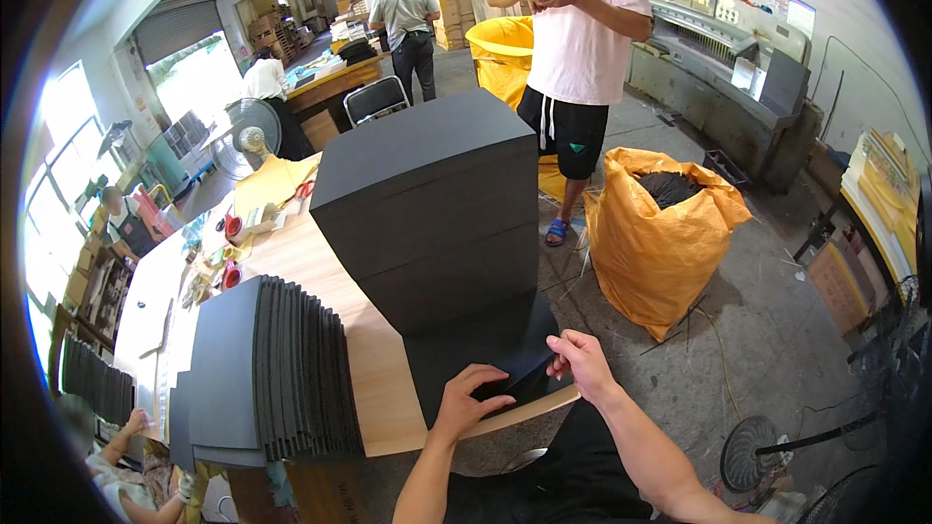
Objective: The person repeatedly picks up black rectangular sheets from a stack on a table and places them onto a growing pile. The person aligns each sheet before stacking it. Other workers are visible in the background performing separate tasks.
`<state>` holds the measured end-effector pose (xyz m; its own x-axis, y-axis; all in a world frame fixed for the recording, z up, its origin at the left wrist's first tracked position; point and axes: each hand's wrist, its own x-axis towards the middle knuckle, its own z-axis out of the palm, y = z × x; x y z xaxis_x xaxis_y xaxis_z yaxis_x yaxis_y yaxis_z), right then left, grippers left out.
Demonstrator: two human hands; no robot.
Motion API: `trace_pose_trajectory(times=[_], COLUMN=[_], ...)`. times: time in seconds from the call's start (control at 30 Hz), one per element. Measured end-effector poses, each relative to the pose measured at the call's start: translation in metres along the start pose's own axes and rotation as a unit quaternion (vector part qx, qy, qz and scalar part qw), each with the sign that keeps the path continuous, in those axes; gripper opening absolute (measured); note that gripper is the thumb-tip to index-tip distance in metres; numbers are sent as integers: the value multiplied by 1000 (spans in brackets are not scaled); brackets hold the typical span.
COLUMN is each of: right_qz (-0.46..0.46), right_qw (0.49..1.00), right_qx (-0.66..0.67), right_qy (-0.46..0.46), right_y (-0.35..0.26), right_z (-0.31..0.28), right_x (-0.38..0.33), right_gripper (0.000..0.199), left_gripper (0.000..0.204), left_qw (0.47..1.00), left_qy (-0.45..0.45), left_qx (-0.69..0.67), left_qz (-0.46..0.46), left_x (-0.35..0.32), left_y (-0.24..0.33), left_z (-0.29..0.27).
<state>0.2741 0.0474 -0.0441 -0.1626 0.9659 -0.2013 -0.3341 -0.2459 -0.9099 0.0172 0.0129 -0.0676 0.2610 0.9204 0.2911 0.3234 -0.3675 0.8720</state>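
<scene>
A black sheet [485, 344] lies at the table's near right edge, in front of a tall stack of black sheets [447, 223]. My left hand [468, 402] rests on its near part, with thumb and fingers apart. Just right of it, my right hand [582, 365] is closed above the sheet's right edge, fingertips pinched together. Whatever sits between those fingertips, if anything, is too small to make out. Left of my hands, many black panels stand on edge in a leaning row [282, 369].
Scissors and tape rolls [231, 278] lie on the wooden table [374, 378]. An orange sack [660, 243] of black scraps stands to the right. A person in a pink shirt [582, 29] stands beyond the stack. A floor fan [752, 454] is at the lower right.
</scene>
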Motion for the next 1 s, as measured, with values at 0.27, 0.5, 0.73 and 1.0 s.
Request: trace_pose_trajectory(times=[0.27, 0.5, 0.73, 1.0], right_qz=[-205, 10, -21, -14], right_qw=[849, 1000, 998, 1000], right_qx=[-474, -25, -53, -12], right_qy=[110, 14, 15, 8], right_y=[12, -6, -1, 1], right_z=[11, 9, 3, 7], right_x=[-2, -1, -4, 0], right_gripper=[42, 37, 38, 37], left_gripper=[35, 46, 49, 55], left_qw=[997, 993, 999, 995], left_qy=[67, 6, 3, -7], left_qx=[34, 113, 51, 95], left_qz=[12, 26, -4, 15], left_x=[0, 2, -1, -4], left_y=[4, 13, 1, -3], left_z=[9, 2, 1, 3])
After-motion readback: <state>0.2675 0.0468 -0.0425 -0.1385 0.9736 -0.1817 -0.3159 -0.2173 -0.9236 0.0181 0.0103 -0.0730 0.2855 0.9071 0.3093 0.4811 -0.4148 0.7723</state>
